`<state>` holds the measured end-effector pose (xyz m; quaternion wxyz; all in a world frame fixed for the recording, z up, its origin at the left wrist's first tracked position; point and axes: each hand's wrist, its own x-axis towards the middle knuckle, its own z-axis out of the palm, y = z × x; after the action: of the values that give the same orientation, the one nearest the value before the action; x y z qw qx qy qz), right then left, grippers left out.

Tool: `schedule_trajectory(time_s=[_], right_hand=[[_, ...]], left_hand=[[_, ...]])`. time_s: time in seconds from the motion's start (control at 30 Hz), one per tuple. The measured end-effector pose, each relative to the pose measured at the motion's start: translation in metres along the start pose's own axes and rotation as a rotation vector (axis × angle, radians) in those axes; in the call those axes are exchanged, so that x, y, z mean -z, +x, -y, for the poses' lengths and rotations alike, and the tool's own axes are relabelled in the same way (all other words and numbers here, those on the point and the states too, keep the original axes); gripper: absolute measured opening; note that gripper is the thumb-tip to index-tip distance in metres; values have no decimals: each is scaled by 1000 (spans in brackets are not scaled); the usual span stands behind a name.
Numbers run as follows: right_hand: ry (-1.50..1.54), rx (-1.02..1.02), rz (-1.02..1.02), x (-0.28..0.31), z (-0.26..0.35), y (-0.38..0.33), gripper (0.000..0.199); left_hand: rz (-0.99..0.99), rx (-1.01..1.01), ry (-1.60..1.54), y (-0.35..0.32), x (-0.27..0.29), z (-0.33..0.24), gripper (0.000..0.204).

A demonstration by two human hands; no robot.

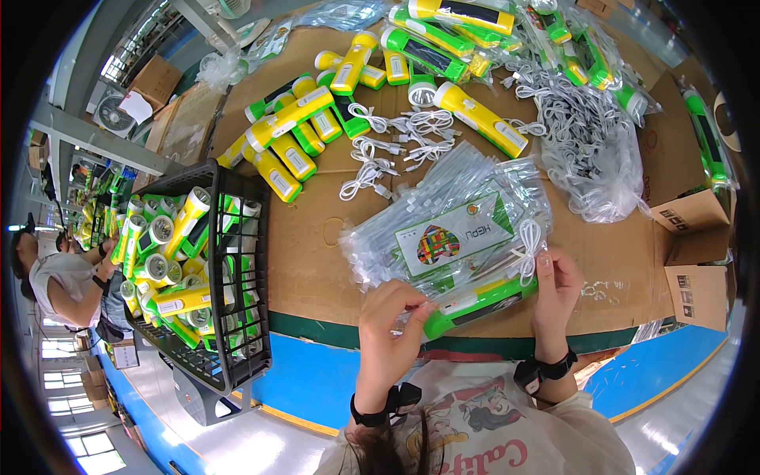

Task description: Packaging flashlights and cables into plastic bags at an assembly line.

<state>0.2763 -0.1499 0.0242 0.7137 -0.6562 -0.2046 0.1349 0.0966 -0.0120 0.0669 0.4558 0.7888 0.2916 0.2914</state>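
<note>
At the table's near edge my left hand (390, 321) pinches the left end of a clear plastic bag with a green flashlight (483, 307) in it. My right hand (557, 291) has its fingers closed on the bag's right end, beside a coiled white cable (528, 247). The flashlight lies nearly level, tilted up to the right, its dark panel facing me. Just beyond it a pile of clear zip bags (388, 229) is spread out, with a white and green printed card (455, 233) on top. Some fingertips are hidden behind the bag.
Yellow and green flashlights (289, 119) lie heaped at the far left, near coiled cables (368, 162). A large cable bundle (582, 134) is at the right, near open cardboard boxes (693, 226). A black crate (245, 297) full of flashlights stands left. Another person (67, 285) is farther left.
</note>
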Motion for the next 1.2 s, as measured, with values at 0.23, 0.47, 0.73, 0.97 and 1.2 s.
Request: schedule_trajectory(time_s=[0.23,0.47,0.73,0.97,1.2], right_hand=[[-416,394,261,-14,25,19,32],[-617,678,293,-19,23,10,25],[-896,883,655,-27,40,-1,19],[-783,868,886,-8,33,11,16],[-719,635,1135,-26,65,20,13]], left_hand=[[-143,-92,166,-4,5,9,12],[-144,-200,243,0,4,6,14],[-128,-254,330,-3,4,9,16],[-58,-281,366,-6,12,12,17],[-92,-306,292,-17,7,20,20]])
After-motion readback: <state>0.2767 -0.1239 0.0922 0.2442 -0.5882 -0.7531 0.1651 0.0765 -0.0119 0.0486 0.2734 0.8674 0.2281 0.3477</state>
